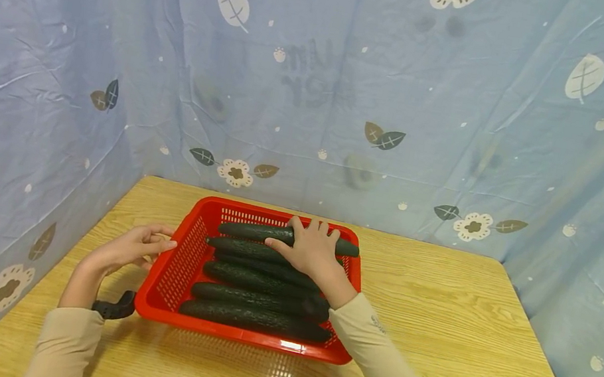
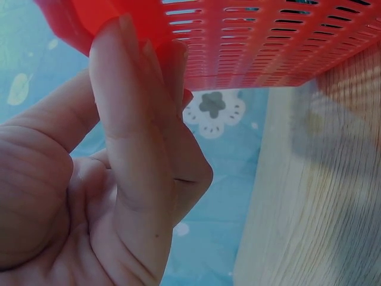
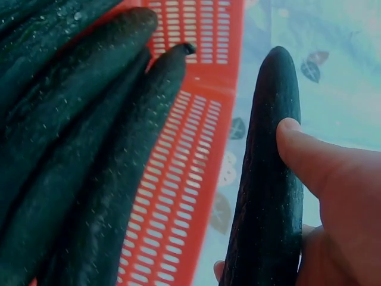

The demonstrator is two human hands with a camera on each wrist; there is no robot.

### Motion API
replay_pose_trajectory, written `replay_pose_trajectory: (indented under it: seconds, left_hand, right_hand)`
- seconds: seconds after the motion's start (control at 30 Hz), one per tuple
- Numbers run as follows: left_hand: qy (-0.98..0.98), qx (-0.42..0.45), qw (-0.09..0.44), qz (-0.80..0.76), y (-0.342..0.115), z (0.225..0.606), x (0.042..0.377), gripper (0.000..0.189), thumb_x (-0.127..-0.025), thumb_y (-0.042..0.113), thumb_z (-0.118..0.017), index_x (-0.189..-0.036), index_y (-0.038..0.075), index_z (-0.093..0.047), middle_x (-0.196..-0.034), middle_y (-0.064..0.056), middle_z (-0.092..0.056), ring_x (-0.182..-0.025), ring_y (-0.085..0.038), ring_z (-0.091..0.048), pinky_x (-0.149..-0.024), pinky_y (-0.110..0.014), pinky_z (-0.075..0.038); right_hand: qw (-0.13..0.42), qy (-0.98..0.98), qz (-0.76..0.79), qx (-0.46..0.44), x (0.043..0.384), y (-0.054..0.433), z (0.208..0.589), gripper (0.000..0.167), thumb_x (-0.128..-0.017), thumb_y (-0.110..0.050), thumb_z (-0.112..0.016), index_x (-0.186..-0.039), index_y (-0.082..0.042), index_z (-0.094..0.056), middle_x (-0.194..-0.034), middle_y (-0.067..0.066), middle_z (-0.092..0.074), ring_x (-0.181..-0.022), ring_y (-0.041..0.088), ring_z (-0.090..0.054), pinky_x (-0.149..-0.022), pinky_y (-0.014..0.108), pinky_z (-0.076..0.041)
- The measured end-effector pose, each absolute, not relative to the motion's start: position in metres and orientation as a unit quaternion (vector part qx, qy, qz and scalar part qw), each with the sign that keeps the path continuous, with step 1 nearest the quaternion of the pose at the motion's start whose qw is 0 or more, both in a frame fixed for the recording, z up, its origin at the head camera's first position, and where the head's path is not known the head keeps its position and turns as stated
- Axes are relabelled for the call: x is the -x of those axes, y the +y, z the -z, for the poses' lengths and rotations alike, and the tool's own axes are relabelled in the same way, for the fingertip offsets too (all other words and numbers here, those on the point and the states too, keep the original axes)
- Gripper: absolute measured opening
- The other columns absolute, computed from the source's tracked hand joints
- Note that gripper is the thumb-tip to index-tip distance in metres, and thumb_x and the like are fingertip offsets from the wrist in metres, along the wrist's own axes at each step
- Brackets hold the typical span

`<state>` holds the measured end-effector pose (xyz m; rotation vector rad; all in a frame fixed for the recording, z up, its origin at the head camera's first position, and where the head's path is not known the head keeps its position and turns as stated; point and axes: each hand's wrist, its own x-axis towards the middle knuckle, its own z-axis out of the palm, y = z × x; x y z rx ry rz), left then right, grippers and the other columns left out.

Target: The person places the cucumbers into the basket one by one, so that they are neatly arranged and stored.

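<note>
My right hand (image 1: 312,249) grips a dark green cucumber (image 3: 271,179) across its middle, at the far side of the red plastic basket (image 1: 242,335). In the right wrist view the thumb lies along that cucumber, and it is seen apart from the basket's rim. Several more cucumbers (image 1: 254,320) lie side by side in the basket, lengthwise from left to right. At the basket's left rim, my left hand (image 1: 136,247) pinches the edge with bent fingers. The left wrist view shows these fingertips (image 2: 125,36) up against the red rim, outside the slotted wall.
The basket stands on a wooden table (image 1: 452,336), its surface stretching away to the right. A blue curtain (image 1: 320,84) with leaf and flower prints hangs behind and along both sides. A black strap (image 1: 116,305) sticks out by the left wrist.
</note>
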<state>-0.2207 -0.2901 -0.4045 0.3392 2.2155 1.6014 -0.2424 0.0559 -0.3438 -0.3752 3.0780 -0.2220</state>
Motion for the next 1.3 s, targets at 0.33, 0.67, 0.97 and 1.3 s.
replay_pose_trajectory:
  seconds: [0.33, 0.67, 0.97, 1.3]
  left_hand:
    - [0.792, -0.120, 0.194, -0.566, -0.288, 0.399, 0.220, 0.055, -0.096, 0.024, -0.051, -0.134, -0.010, -0.030, -0.096, -0.009, -0.067, -0.076, -0.021, -0.066, -0.068, -0.043, -0.055]
    - [0.789, -0.129, 0.193, -0.570, -0.287, 0.399, 0.220, 0.054, -0.097, 0.023, -0.050, -0.134, -0.010, -0.029, -0.102, -0.015, -0.065, -0.081, -0.023, -0.067, -0.068, -0.044, -0.055]
    - [0.790, -0.128, 0.193, -0.568, -0.286, 0.400, 0.221, 0.054, -0.097, 0.024, -0.051, -0.134, -0.010, -0.030, -0.102, -0.015, -0.065, -0.081, -0.024, -0.067, -0.068, -0.044, -0.055]
    - [0.793, -0.118, 0.195, -0.565, -0.288, 0.405, 0.220, 0.052, -0.097, 0.026, -0.050, -0.132, -0.008, -0.033, -0.097, -0.009, -0.068, -0.082, -0.025, -0.067, -0.068, -0.044, -0.055]
  right_hand:
    - [0.026, 0.992, 0.061, 0.111, 0.243, 0.044, 0.358, 0.075, -0.082, -0.072, -0.039, -0.137, -0.022, -0.040, -0.130, 0.021, -0.045, -0.121, 0.041, -0.039, -0.101, 0.061, -0.024]
    - [0.070, 0.992, 0.041, 0.094, 0.243, 0.032, 0.373, 0.074, -0.085, -0.071, -0.036, -0.143, -0.024, -0.032, -0.140, 0.020, -0.037, -0.131, 0.040, -0.031, -0.104, 0.059, -0.023]
    - [0.097, 0.991, 0.003, 0.087, 0.243, 0.027, 0.383, 0.079, -0.083, -0.072, -0.036, -0.143, -0.021, -0.033, -0.140, 0.016, -0.038, -0.129, 0.037, -0.033, -0.104, 0.057, -0.024]
    - [0.092, 0.991, -0.047, 0.089, 0.240, 0.020, 0.391, 0.080, -0.083, -0.073, -0.033, -0.145, -0.022, -0.030, -0.143, 0.016, -0.036, -0.131, 0.037, -0.032, -0.105, 0.055, -0.025]
